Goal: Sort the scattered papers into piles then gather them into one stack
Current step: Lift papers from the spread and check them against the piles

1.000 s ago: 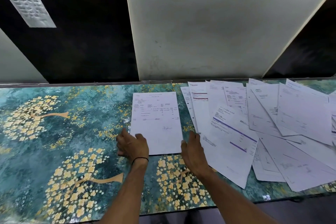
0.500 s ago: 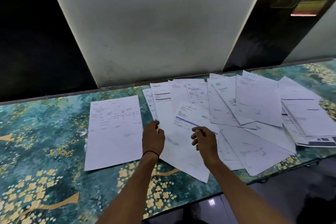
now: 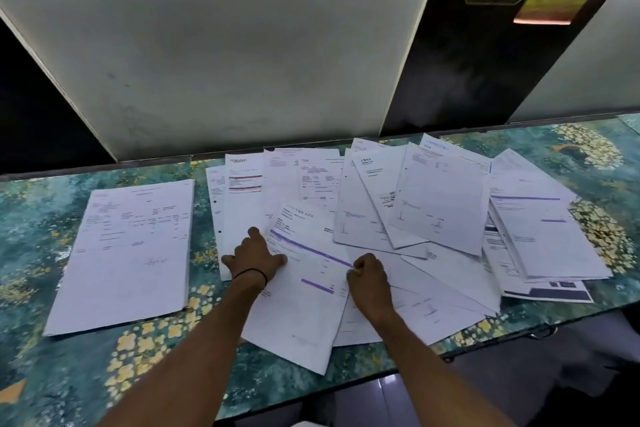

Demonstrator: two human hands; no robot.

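Observation:
A single printed sheet (image 3: 131, 253) lies apart on the left of the teal, gold-flowered table (image 3: 52, 350). To its right spreads a loose overlap of several white papers (image 3: 440, 204). On top at the near side lies a sheet with purple stripes (image 3: 304, 302). My left hand (image 3: 254, 256) rests flat on this sheet's left part, fingers spread. At the same sheet's right edge, my right hand (image 3: 369, 279) has its fingers curled and pinches the paper.
A white wall panel (image 3: 242, 62) rises right behind the table's back edge. The table's front edge (image 3: 485, 347) runs close under the papers on the right, and some corners reach it. Bare tabletop shows at the near left (image 3: 104, 374) and far right (image 3: 606, 156).
Both hands left the single sheet on the left and moved right onto the scattered papers. The left hand now lies on the purple-striped sheet and the right hand has closed on its edge.

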